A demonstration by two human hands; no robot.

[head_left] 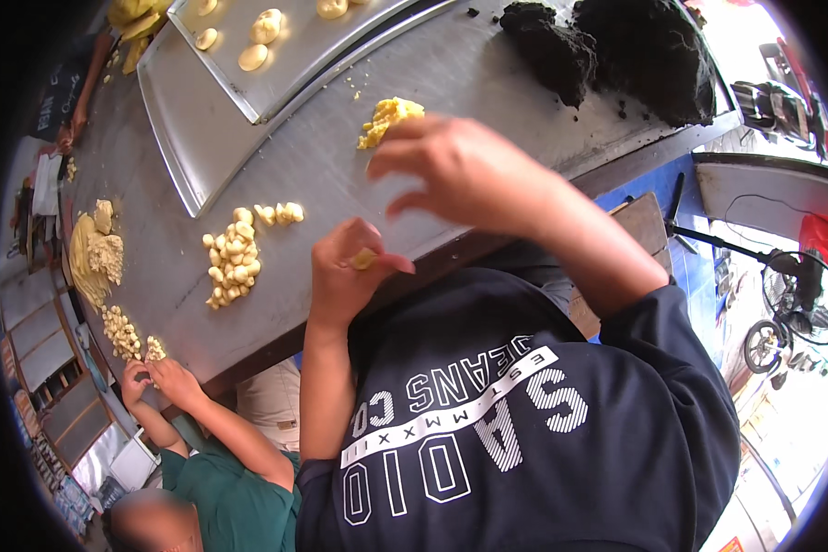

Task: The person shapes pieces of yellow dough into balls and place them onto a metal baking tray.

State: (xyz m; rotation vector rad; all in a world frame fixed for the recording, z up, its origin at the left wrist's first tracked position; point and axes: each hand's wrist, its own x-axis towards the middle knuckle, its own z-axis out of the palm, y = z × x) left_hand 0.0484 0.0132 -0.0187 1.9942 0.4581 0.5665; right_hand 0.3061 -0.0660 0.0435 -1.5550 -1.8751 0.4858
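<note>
My left hand [334, 281] is curled near the table's front edge, with a small flattened piece of yellow dough [364, 258] between its thumb and fingers. Farther out, my right hand [455, 175] hovers over the table, its fingers bent and apart, with nothing visible in them. Just beyond its fingertips lies a crumbly lump of yellow dough [389, 121]; I cannot tell whether they touch. Left of my left hand sits a heap of small pale dough balls [234, 260], and a short row of similar dough pieces [280, 213] lies beside it.
Metal trays [189, 138] stand at the far left, the upper one bearing several round dough pieces. A large dark mass [649, 60] rests at the far right. At left, a co-worker in a green shirt [239, 497] handles small dough pieces by a yellow dough mound [97, 258].
</note>
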